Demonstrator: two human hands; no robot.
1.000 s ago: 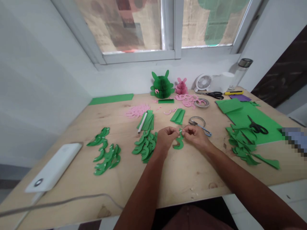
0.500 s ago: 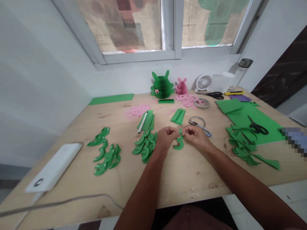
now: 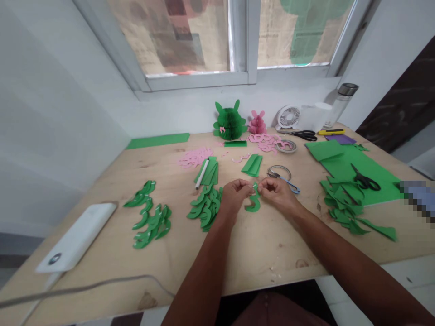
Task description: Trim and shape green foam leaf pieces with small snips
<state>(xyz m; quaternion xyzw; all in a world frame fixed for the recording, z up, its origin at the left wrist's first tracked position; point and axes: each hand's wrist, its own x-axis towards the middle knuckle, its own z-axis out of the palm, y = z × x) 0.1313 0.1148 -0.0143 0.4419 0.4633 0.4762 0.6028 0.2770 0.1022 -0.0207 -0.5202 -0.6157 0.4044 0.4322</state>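
Note:
Between my two hands, at the middle of the table, is a curved green paper cutout [image 3: 253, 206] with a small white patch near its top. My left hand [image 3: 237, 192] pinches its upper end from the left. On the other side my right hand [image 3: 277, 190] has thumb and forefinger pressed together at the cutout's right edge. Exactly what the right fingertips grip is too small to make out. Close to my left wrist lies a heap of curved green cutouts [image 3: 205, 208]. Blue-handled scissors [image 3: 288, 182] lie just behind my right hand.
More green cutouts [image 3: 152, 226] with white patches lie left, near a white power bank [image 3: 78, 235] with its cable. Green scraps [image 3: 343, 203], black scissors [image 3: 365, 179] and green sheets [image 3: 377, 172] are at right. Paper figures [image 3: 229, 124], a small fan [image 3: 288, 117] and a bottle [image 3: 340, 104] stand behind.

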